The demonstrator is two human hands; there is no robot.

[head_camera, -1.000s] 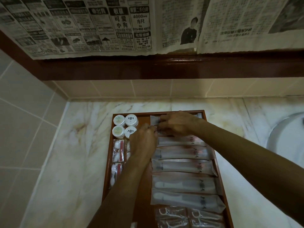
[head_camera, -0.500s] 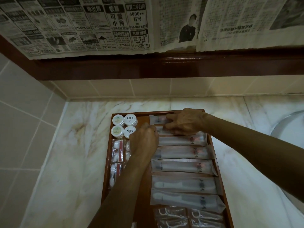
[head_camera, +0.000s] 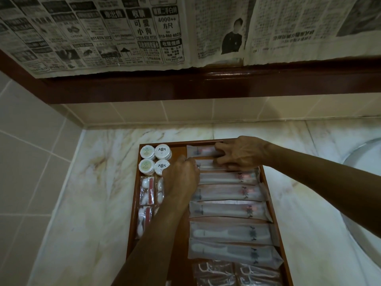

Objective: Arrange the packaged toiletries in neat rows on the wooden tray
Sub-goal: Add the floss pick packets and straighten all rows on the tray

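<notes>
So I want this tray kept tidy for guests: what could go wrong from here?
The right hand lies across the top two sachets; pulling away could drag them askew. The left hand hovers close to the round tubs and may nudge them. The sachets below overlap, so one push could shift the row.

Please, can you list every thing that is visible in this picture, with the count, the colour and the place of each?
wooden tray: one, reddish brown, on the marble counter.
long sachets: seven visible, translucent white, stacked in a column on the tray's right side.
round tubs: four, white lids, tray's far left corner.
cotton packs: at least three, clear with red and white contents, left side, partly hidden.
floss pick packs: at least two, clear, near edge.
marble counter: one, cream.
newspaper: several sheets, black and white, above.
left hand: on the sachets' left ends.
right hand: on the top two sachets.
</notes>
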